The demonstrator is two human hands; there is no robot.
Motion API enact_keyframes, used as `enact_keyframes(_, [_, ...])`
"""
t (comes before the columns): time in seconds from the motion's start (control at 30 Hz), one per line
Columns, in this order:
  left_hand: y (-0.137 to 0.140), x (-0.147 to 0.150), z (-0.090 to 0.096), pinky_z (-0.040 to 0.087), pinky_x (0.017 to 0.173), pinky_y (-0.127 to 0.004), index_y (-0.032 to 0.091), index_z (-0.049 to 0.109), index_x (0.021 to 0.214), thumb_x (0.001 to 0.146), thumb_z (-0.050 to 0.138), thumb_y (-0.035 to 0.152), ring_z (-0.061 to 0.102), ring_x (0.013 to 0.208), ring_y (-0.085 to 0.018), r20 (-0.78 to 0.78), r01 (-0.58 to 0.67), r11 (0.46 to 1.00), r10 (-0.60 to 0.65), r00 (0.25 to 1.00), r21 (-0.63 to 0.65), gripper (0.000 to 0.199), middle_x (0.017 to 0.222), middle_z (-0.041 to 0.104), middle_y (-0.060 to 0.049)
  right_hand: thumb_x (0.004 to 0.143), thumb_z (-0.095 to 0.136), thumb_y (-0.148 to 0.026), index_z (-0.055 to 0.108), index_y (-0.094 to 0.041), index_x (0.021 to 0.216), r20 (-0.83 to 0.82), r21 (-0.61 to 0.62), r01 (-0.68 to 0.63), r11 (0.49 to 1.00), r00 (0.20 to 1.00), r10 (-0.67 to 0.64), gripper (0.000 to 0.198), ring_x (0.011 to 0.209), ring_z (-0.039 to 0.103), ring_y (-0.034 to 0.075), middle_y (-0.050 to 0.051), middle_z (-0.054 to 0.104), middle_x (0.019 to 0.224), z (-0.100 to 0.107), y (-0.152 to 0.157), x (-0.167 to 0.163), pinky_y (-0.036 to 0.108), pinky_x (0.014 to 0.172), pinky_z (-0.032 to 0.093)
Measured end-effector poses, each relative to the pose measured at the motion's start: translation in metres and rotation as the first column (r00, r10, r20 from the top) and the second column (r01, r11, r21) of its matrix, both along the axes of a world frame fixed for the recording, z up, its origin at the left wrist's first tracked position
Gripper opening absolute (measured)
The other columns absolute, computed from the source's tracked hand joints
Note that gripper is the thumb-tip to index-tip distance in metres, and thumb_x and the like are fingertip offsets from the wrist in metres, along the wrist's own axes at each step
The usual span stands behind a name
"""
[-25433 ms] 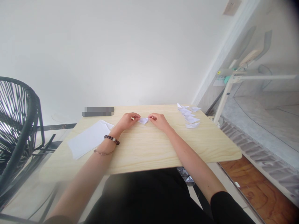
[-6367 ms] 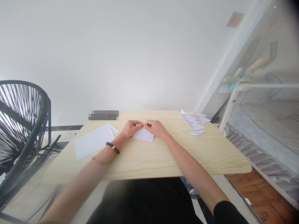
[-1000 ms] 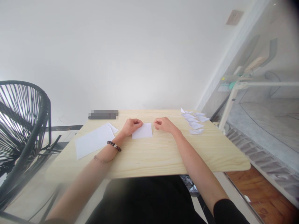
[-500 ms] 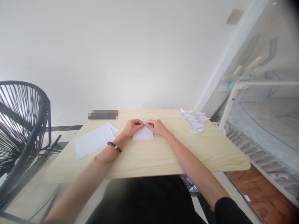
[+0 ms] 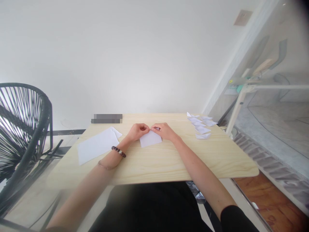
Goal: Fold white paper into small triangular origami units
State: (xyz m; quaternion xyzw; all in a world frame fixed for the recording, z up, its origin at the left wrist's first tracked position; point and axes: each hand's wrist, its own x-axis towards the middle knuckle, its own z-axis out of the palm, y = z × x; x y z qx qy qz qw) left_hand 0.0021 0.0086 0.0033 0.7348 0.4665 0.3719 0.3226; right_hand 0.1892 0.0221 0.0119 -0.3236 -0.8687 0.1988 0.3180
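Note:
A small folded sheet of white paper (image 5: 151, 140) lies on the wooden table in front of me, tilted slightly. My left hand (image 5: 138, 131) pinches its far edge between thumb and fingers, near the middle. Close beside it, my right hand (image 5: 163, 130) pinches the same far edge from the right. The fingertips of both hands almost meet there and hide the top of the paper. A dark beaded bracelet (image 5: 118, 151) circles my left wrist.
Flat white sheets (image 5: 96, 146) lie to the left on the table (image 5: 154, 167). Several folded paper boats (image 5: 202, 129) stand at the back right. A blurred dark object (image 5: 106, 119) sits at the back left. A black woven chair (image 5: 44, 109) stands left of the table.
The folded paper has turned a little counterclockwise, and its near edge has shifted right and toward me. Both hands keep their pinch at nearly the same place.

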Motion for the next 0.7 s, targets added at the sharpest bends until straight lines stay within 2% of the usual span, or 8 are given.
enact_keyframes(0.33, [0.004,-0.005,-0.002,0.041,0.059,-0.022,0.011,0.059,0.072,0.070,0.053,0.037,0.054,0.064,-0.012,0.009,0.020,1.000,-0.021,1.000,0.018,0.026,0.070,0.061,-0.004,0.079,0.045,-0.026,0.063,-0.017,0.081,-0.018,0.009,0.024,1.000,1.000,-0.024,0.021,0.072,0.055,0.011,0.001,0.065,0.083,0.000,0.007,0.011,0.021,0.065,0.037])
enact_keyframes(0.7, [0.001,-0.011,0.001,0.042,0.063,-0.024,0.012,0.059,0.072,0.069,0.053,0.036,0.056,0.067,-0.014,0.022,-0.016,1.000,0.017,1.000,-0.017,0.025,0.070,0.063,-0.004,0.079,0.045,-0.028,0.064,-0.017,0.078,-0.006,0.014,0.161,0.987,0.987,-0.161,0.022,0.073,0.056,0.013,0.002,0.066,0.084,-0.002,0.021,0.039,0.023,0.066,0.038])
